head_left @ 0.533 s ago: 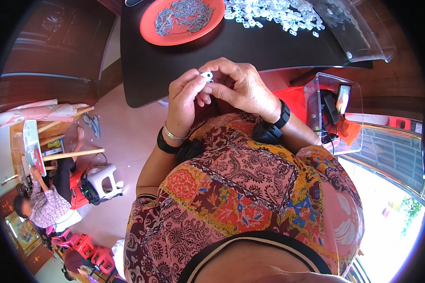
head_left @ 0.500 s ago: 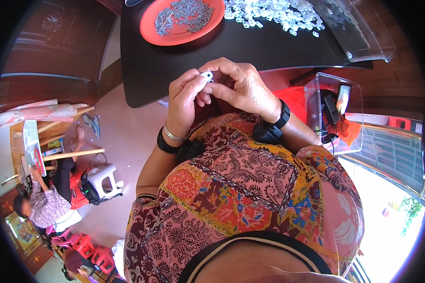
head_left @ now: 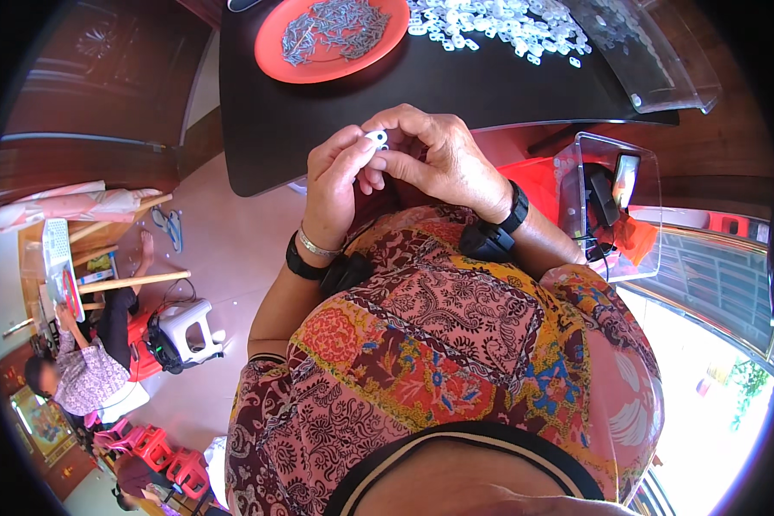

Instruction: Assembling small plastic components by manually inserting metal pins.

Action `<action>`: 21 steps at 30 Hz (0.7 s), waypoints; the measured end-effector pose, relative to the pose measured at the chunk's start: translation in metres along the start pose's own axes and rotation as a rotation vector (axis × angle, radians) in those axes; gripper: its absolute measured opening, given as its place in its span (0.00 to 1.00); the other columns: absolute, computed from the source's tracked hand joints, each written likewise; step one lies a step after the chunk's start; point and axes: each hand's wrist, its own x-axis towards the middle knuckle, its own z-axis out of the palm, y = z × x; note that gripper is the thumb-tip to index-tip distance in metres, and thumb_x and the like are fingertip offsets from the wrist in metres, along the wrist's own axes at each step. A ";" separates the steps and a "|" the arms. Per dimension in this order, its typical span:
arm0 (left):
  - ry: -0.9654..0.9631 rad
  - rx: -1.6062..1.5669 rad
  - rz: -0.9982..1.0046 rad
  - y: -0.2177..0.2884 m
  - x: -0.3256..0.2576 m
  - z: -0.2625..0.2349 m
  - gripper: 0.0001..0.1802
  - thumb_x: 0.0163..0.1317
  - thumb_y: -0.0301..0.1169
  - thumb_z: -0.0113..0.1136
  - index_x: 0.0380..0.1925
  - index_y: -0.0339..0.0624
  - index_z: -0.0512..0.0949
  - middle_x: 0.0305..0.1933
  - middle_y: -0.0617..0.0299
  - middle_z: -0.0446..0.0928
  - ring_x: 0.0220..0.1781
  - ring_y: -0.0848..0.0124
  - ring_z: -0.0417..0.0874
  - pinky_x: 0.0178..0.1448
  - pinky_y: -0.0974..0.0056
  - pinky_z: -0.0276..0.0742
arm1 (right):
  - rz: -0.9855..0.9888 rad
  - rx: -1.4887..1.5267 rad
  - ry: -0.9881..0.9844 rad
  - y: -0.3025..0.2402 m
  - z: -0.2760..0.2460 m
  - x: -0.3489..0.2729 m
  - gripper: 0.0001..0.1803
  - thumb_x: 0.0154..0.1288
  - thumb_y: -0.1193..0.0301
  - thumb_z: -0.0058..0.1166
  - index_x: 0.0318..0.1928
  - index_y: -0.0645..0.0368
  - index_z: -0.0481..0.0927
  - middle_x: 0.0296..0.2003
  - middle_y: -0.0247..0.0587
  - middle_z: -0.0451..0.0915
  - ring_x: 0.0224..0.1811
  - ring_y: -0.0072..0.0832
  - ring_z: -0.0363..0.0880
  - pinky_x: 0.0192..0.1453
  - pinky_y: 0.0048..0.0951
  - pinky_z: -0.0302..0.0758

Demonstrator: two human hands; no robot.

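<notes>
Near the front edge of the dark table, my two hands meet over a small white plastic piece with a round hole (head_left: 376, 138). My left hand (head_left: 340, 168) pinches it between thumb and fingers. Curled round from the other side, my right hand (head_left: 439, 159) has its index finger and thumb at the piece; whether it holds anything more is hidden. Beyond my hands is a red plate (head_left: 271, 64) bearing many thin grey nails or screws (head_left: 344, 30). To its right lies a loose spread of similar white plastic pieces (head_left: 499, 26).
A clear tray (head_left: 662, 82) stands at the table's (head_left: 258, 129) right end. Below it, a clear bin (head_left: 654, 163) holds dark items and orange cloth. On the left are a white stool (head_left: 202, 331) and a seated person (head_left: 95, 374); red stools (head_left: 150, 447) stand farther back.
</notes>
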 end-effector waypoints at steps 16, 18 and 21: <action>-0.025 -0.002 0.031 -0.005 0.000 -0.004 0.13 0.67 0.34 0.48 0.29 0.36 0.76 0.20 0.67 0.72 0.21 0.81 0.71 0.26 0.76 0.64 | -0.007 0.023 0.000 0.001 0.000 0.000 0.14 0.58 0.68 0.63 0.44 0.59 0.78 0.24 0.40 0.81 0.26 0.30 0.83 0.31 0.27 0.77; -0.025 0.001 0.036 -0.005 0.000 -0.004 0.14 0.67 0.34 0.48 0.29 0.36 0.76 0.20 0.67 0.72 0.21 0.81 0.71 0.26 0.76 0.64 | -0.014 0.026 0.001 0.002 0.000 0.000 0.15 0.58 0.68 0.63 0.44 0.59 0.78 0.24 0.40 0.81 0.26 0.30 0.83 0.31 0.27 0.77; -0.020 0.009 0.042 -0.006 0.000 -0.004 0.14 0.67 0.35 0.48 0.29 0.36 0.76 0.20 0.66 0.72 0.21 0.80 0.71 0.26 0.76 0.64 | -0.002 0.027 -0.003 0.002 0.000 0.000 0.15 0.58 0.67 0.63 0.44 0.59 0.78 0.24 0.40 0.82 0.26 0.30 0.83 0.31 0.27 0.77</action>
